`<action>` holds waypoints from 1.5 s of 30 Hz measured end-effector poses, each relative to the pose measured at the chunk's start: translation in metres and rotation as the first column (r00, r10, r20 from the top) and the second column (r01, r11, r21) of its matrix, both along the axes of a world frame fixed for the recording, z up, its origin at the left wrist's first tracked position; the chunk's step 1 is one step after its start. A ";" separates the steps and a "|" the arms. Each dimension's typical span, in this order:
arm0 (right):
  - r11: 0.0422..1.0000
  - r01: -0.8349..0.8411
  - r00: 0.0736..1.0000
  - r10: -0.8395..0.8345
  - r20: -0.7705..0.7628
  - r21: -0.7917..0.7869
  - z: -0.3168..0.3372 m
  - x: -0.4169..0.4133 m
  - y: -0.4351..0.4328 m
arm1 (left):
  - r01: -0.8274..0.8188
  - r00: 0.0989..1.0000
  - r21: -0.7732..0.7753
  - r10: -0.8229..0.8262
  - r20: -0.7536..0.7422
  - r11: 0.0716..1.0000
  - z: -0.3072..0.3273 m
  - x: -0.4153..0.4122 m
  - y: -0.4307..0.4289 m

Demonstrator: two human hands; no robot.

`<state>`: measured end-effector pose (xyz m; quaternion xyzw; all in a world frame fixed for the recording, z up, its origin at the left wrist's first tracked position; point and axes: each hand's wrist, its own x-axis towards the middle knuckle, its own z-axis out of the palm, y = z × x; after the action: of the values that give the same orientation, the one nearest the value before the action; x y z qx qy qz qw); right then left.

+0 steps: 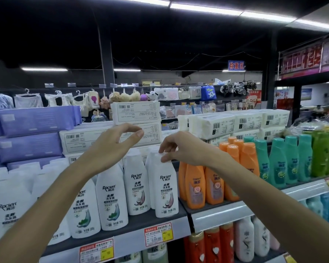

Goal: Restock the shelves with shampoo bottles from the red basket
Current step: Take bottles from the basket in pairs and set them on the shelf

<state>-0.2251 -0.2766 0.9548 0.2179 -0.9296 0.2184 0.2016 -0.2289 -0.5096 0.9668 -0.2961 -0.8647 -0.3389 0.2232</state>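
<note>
White Raclen shampoo bottles stand in a row on the dark shelf [141,223]. My right hand [180,149] reaches in from the right and pinches the cap of the rightmost white bottle [166,188], which stands upright at the shelf's front edge. Another white bottle [137,186] stands just left of it. My left hand [114,147] hovers above the white bottles with green labels [110,198]. Its thumb and fingers curve into a loose C and hold nothing. The red basket is not in view.
Orange bottles [196,185], teal bottles [279,162] and green bottles [323,154] fill the shelf to the right. Tissue packs [137,112] and purple packs [32,122] are stacked on top behind. Red and white bottles [243,240] stand on the lower shelf.
</note>
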 end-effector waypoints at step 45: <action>0.914 -0.100 0.937 -0.047 0.347 0.393 0.059 -0.058 -0.023 | -0.107 0.993 -0.132 0.101 -0.054 0.986 -0.004 -0.024 -0.022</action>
<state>-0.2830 -0.2997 1.0134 0.2253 -0.9723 0.0593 -0.0190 -0.2531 -0.5314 0.9629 -0.2729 -0.8943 -0.2609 0.2403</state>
